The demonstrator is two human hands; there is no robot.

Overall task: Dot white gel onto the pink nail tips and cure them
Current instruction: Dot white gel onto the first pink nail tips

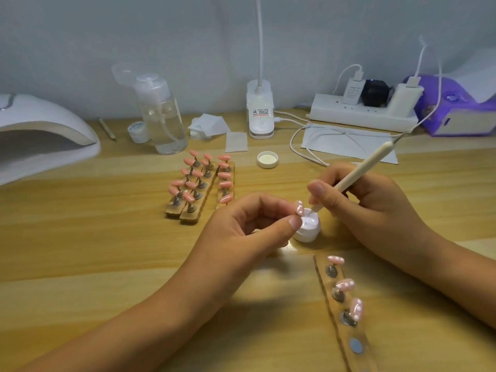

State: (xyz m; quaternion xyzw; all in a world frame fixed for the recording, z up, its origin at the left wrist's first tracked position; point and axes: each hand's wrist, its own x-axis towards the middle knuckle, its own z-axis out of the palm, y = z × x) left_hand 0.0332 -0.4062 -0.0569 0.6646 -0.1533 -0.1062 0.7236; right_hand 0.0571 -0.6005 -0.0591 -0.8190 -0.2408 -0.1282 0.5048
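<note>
My left hand [249, 226] pinches a pink nail tip [299, 207] that carries white dots, holding it beside the open white gel pot [308, 227]. My right hand [359, 200] grips a cream dotting pen [365, 167] like a pencil, its tip dipped into the gel. A wooden holder strip [326, 291] at the lower right bears three dotted pink tips [345, 284] and a bare metal disc. Three wooden strips with several plain pink tips [200, 181] stand in the middle. The white curing lamp [40, 135] sits at the far left.
The pot's lid [267, 159] lies behind the hands. A clear pump bottle [161, 116], a small white jar [138, 132], cotton pads [208, 124], a desk lamp base [260, 114], a power strip [359, 114] with cables and a purple tissue pack [456, 108] line the wall.
</note>
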